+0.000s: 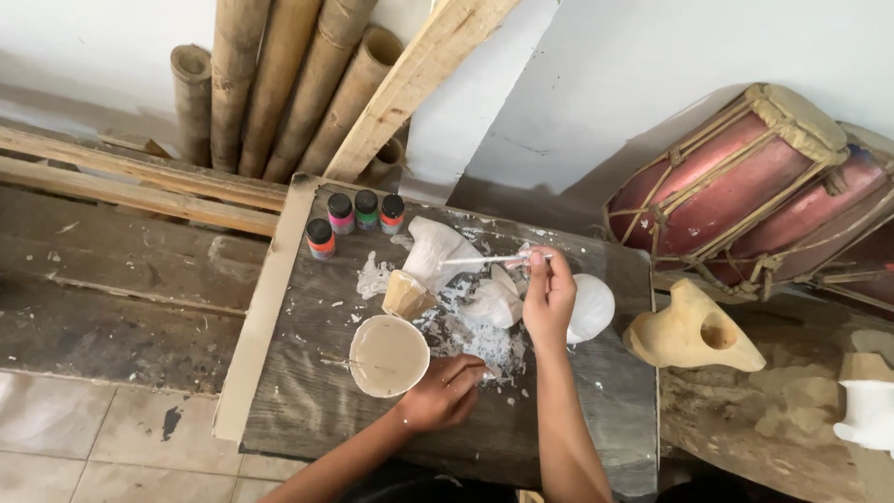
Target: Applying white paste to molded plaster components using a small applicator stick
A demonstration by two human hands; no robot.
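Mid-frame, right hand (548, 296) pinches a thin white-tipped brush (484, 260) over white carved pieces (438, 250), left hand (445, 391) curled, steadying round tan mask blank (388, 355) just left; painting underway, next stroke needs steady aim.

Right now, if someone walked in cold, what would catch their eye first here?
Probably the two hands at the middle of the paint-spattered wooden board: the right hand holds a thin white brush, and the left hand rests beside a round shell-like bowl. Four small paint bottles stand at the board's far edge, and reddish drums lie to the right.
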